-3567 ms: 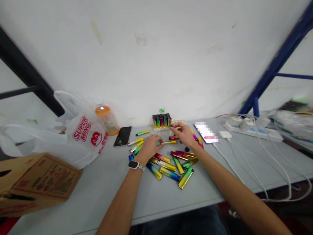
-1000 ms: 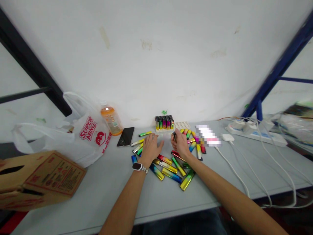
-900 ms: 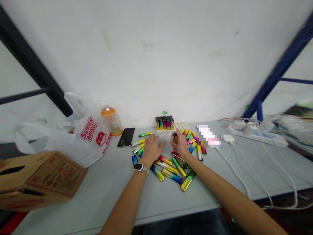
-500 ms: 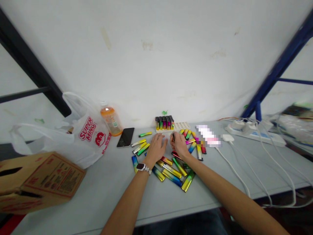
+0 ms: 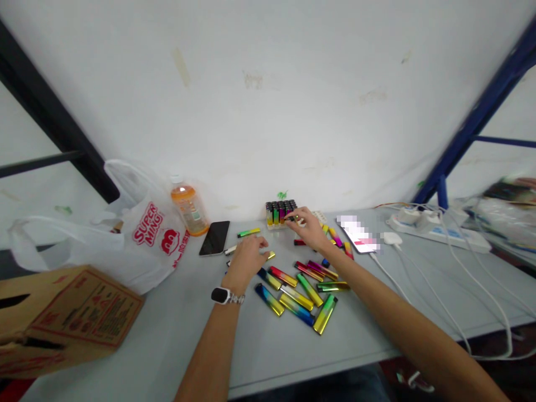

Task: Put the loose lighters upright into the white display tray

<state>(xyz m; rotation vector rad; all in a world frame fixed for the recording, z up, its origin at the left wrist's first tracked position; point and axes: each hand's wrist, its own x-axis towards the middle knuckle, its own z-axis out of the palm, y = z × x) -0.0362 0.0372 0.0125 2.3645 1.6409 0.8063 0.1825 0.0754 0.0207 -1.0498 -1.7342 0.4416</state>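
My right hand [image 5: 309, 228] is at the front right of a pale rack [image 5: 274, 227], fingers pinched on a lighter [image 5: 292, 218] of which only a small dark part shows. Upright in the rack's left part stand several lighters [image 5: 275, 213] with black tops and shiny coloured bodies. My left hand [image 5: 248, 258], wearing a watch, is over the loose lighters on the left. Its thumb and fingers are bent but apart, beside the yellow end of a lighter [image 5: 271, 255]. More lighters lie scattered between my forearms, among them a red and yellow lighter [image 5: 283, 276] and a green and yellow lighter [image 5: 325, 314].
A black phone [image 5: 215, 238] and an orange drink bottle [image 5: 190, 207] are at the left, near a white plastic bag [image 5: 144, 240] and a cardboard box [image 5: 71, 318]. To the right lie a charging phone [image 5: 358, 234], white cables and a power strip [image 5: 439, 230].
My right hand has moved up and forward to the rack with a lighter. My left hand has shifted left, away from the right, over the loose lighters.
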